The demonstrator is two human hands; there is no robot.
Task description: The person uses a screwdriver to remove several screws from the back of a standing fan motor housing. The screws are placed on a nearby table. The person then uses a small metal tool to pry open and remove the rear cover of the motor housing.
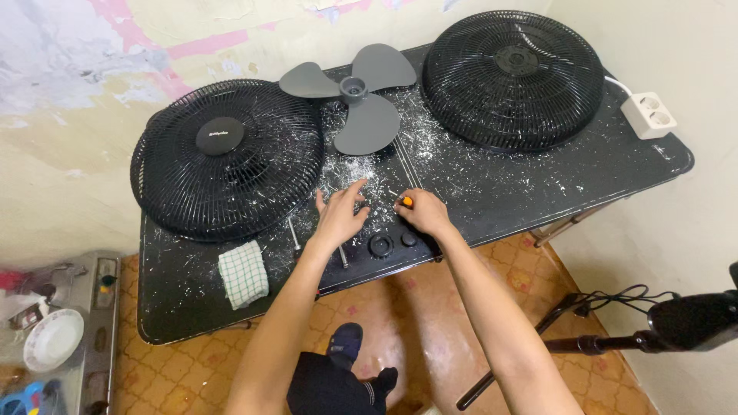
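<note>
A: Step in hand? Likely fan disassembly, parts laid out on the black speckled folding table (538,192).

B: Right hand (425,214) closes on a small orange-handled screwdriver (405,201), near centre; long axis seems left-right, tip direction hidden. Left hand (340,215), fingers spread, rests empty on the tabletop.

A: Next move calls for seating the tip squarely.

1 label: round black badge (220,136) with pale lettering, centre of left fan grille (184,192). No packages, signs, screens.
</note>
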